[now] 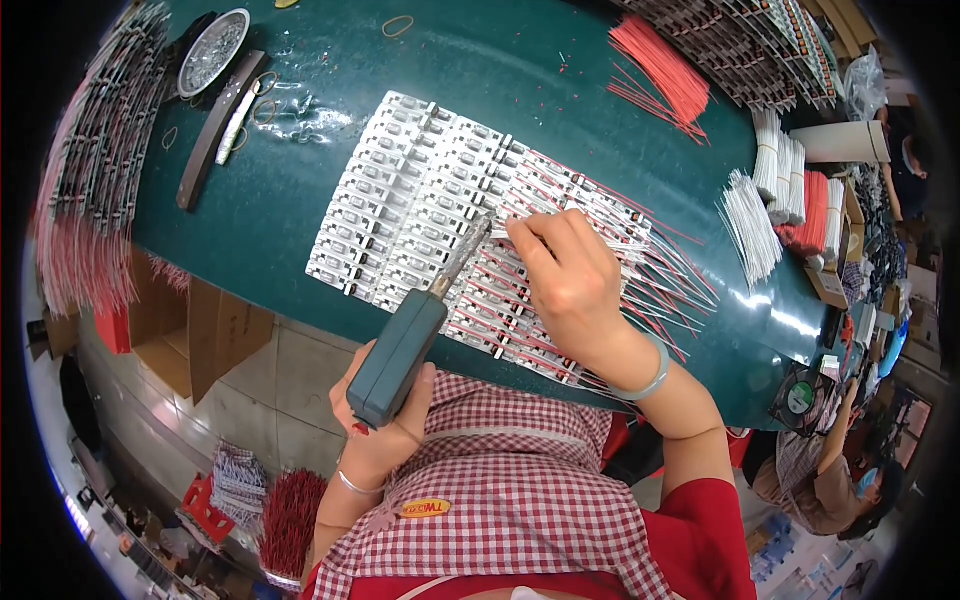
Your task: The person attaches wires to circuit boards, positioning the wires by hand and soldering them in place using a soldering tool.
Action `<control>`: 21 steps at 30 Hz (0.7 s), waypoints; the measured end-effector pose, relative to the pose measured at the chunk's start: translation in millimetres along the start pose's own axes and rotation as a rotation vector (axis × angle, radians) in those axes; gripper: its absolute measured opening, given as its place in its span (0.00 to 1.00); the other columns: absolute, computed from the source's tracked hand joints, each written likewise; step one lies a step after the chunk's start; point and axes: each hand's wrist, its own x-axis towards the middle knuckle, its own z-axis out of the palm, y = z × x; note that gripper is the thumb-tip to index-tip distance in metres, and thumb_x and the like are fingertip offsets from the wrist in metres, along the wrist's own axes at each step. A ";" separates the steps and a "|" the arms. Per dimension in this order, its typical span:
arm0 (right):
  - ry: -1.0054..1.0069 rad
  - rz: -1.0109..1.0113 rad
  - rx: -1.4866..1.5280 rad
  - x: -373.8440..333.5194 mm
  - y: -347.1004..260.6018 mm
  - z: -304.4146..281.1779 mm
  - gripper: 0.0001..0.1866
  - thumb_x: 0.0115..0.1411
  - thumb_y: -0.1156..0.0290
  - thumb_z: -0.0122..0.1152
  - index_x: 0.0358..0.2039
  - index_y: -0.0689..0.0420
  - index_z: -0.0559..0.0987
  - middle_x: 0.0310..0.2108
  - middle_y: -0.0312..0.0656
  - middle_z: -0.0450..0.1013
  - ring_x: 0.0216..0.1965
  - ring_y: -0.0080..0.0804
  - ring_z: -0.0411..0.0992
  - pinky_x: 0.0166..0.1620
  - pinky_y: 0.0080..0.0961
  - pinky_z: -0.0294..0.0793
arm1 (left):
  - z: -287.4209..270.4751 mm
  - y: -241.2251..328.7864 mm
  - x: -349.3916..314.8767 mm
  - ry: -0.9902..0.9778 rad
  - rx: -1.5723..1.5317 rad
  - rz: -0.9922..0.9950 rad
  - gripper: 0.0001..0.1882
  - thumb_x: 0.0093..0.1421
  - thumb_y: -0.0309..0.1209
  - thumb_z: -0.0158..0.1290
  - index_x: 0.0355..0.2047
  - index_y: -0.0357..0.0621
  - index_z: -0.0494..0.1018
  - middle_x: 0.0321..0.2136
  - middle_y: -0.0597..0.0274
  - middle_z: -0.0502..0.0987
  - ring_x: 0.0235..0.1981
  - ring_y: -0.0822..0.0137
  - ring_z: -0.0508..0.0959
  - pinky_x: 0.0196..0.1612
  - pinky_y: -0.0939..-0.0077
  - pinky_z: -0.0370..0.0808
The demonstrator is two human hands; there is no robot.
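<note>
A dark green soldering gun (400, 350) is gripped in my left hand (385, 435), its metal tip slanting up and right. That tip meets the panel of white plastic parts (365, 200) lying on the table, close by my right fingertips. My right hand (575, 285) is closed in a pinch over the panel on what looks like a thin white wire; its fingers partly hide the wire. Red and white wires (675, 290) run from the panel's right-hand columns toward the right. On the left columns no wires show.
A green tabletop (270, 205) carries loose red wires (665, 75), white wire bundles (752, 230), a dark curved bar (215, 140) and a metal dish (213, 53). Wired panels stack at left (100, 170) and far right (740, 45). A cardboard box (215, 335) stands below; a co-worker (820, 470) is at right.
</note>
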 end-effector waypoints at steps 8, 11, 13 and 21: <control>0.014 0.027 0.013 2.7 -3.3 -0.3 0.18 0.44 0.83 0.60 0.39 0.65 0.82 0.33 0.42 0.75 0.32 0.38 0.72 0.31 0.32 0.74 | 1.6 10.1 4.4 -0.047 0.041 -0.009 0.10 0.53 0.17 0.63 0.37 0.31 0.77 0.34 0.53 0.80 0.28 0.66 0.81 0.33 0.76 0.77; 0.009 0.027 0.004 1.9 -3.3 -0.1 0.18 0.43 0.83 0.60 0.39 0.65 0.82 0.33 0.42 0.75 0.33 0.38 0.72 0.32 0.32 0.74 | 1.5 8.9 4.9 -0.056 0.078 0.033 0.10 0.54 0.18 0.63 0.37 0.31 0.77 0.33 0.54 0.80 0.28 0.66 0.81 0.32 0.76 0.77; 0.014 0.024 0.008 3.7 -4.2 -0.7 0.18 0.44 0.83 0.60 0.39 0.65 0.81 0.33 0.42 0.75 0.33 0.38 0.73 0.33 0.32 0.74 | 0.7 1.5 -1.7 -0.037 0.063 0.028 0.11 0.54 0.18 0.63 0.37 0.31 0.77 0.32 0.54 0.79 0.27 0.65 0.81 0.31 0.75 0.77; -0.004 0.030 -0.012 2.9 -4.3 0.8 0.17 0.45 0.83 0.61 0.39 0.65 0.82 0.33 0.42 0.75 0.34 0.38 0.73 0.34 0.32 0.75 | -2.2 -10.7 -11.4 0.106 0.019 0.147 0.13 0.54 0.21 0.65 0.40 0.32 0.79 0.34 0.51 0.81 0.28 0.62 0.82 0.30 0.74 0.78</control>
